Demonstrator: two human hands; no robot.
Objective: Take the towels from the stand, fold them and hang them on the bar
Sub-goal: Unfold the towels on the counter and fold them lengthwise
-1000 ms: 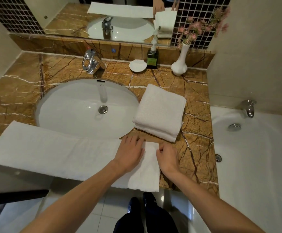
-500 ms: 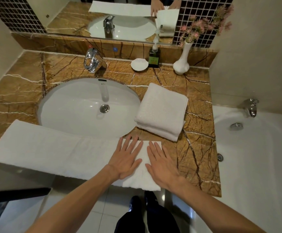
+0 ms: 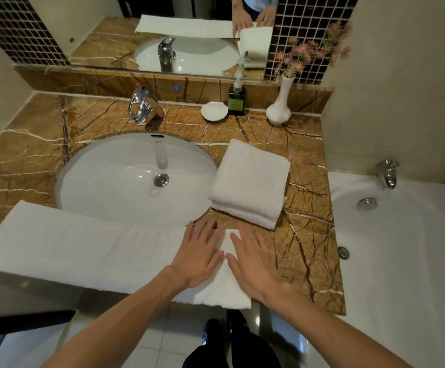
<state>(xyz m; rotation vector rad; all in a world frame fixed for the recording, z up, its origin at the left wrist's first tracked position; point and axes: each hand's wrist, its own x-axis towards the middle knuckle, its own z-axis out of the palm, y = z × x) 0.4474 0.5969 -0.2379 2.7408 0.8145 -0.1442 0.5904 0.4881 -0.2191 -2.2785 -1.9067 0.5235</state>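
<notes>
Left hand and right hand press flat, fingers straight, gripping nothing, on the right end of a white towel at lower centre; its length stretches leftward along the worktop edge, nearer the left hand.

white sink, chrome tap; soap dish, white vase

The left hand and right hand partly hide the long towel.
</notes>
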